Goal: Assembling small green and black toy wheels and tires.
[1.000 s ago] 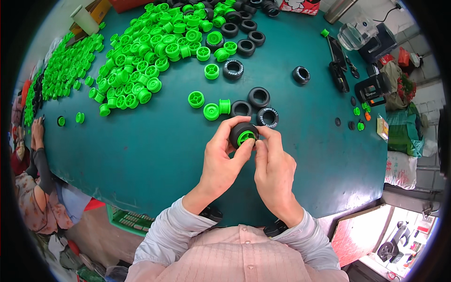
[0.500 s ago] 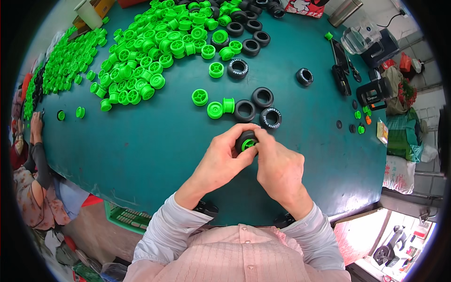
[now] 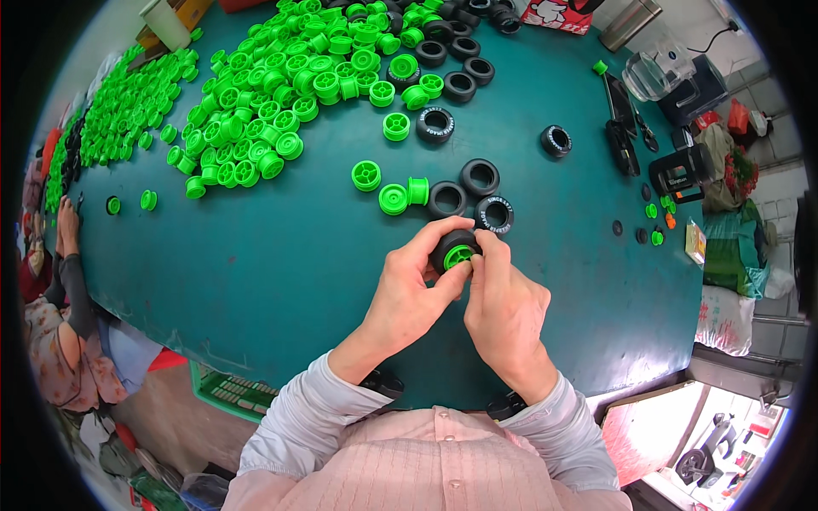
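Observation:
Between my two hands is a small toy wheel: a black rubber tire with a green plastic rim seated in its opening. My left hand wraps its fingers and thumb around the tire's left side. My right hand is closed at the wheel's right edge, thumb and fingers pressed on tire and rim. Just beyond my fingertips lie loose black tires, one with pale lettering on its sidewall. Left of these sit loose green rims on the table.
A large heap of green rims covers the far left of the green table, with black tires behind. A lone tire, a phone-like black device and small parts lie right. Another person's hand rests at the left edge.
My right-hand fingers have shifted around the wheel's edge, and the wheel has turned slightly, showing more of the green rim. My left hand keeps its hold.

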Demonstrator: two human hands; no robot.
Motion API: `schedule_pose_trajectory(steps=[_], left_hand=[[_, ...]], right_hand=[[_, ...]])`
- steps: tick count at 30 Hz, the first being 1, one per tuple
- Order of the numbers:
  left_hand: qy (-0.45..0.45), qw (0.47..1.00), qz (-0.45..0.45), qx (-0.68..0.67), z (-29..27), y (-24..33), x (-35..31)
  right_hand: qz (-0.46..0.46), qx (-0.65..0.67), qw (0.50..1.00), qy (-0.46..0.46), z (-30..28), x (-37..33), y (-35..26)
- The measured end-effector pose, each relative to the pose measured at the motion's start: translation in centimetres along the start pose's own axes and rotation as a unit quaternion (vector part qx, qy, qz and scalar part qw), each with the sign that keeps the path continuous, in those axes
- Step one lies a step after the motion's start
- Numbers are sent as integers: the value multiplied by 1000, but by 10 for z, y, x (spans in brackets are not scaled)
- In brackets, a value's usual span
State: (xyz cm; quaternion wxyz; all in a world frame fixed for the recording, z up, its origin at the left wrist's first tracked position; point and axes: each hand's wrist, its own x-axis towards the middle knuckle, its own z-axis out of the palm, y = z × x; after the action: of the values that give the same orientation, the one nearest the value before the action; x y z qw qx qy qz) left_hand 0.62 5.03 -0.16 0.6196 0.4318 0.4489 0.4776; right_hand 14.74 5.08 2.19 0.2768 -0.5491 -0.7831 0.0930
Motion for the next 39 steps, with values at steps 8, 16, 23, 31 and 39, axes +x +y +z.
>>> schedule_pose_trajectory(steps=[8,16,23,31,39], left_hand=[[-33,999,-10,42,-3,8,-1],[-30,999,-25,-25,4,1,0],[15,999,48,-1,10,-7,0],[-31,995,1,98,0,4,-1],[-62,992,-10,113,-4,4,-1]], right_hand=[[-50,-52,997,4,-4,-2,0],[-7,50,999,6,-2,-9,16],[40,37,998,30,-1,-5,5],[-56,-49,997,3,-3,-7,13],[-37,-28,999,-13,-4,-12,13]])
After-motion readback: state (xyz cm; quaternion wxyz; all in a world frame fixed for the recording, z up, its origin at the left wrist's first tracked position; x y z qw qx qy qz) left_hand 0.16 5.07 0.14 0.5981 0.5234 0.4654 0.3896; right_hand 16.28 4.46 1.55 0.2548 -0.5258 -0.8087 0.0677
